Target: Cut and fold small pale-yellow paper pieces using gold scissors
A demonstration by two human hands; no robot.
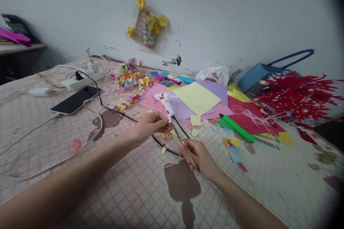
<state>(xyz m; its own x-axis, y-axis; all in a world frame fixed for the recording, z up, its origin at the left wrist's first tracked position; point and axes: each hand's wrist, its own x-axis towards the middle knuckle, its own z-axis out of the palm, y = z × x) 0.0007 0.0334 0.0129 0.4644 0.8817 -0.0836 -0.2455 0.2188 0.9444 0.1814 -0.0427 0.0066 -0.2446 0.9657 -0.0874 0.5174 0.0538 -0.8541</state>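
My left hand (153,126) is closed in a pinch, its fingertips on a small pale yellow paper piece (169,120), partly hidden. In my right hand (200,155) is a slim pair of metal scissors (178,133), with gold showing near the grip; the tips point up towards the left fingertips. Just beyond both hands lies a white glue gun (166,104) on coloured paper, its black cord (166,149) running beneath my hands. Pale yellow paper (197,97) lies to the right of the glue gun, with small cut squares (195,120) near it.
Paper scraps (135,81) are heaped at the back. A power strip (83,80), phone (76,101) and looping white cable (100,128) occupy the left. Towards the right are a green pen-like tool (238,128), white string (259,118), red tinsel-like decoration (292,94) and blue bag (258,75).
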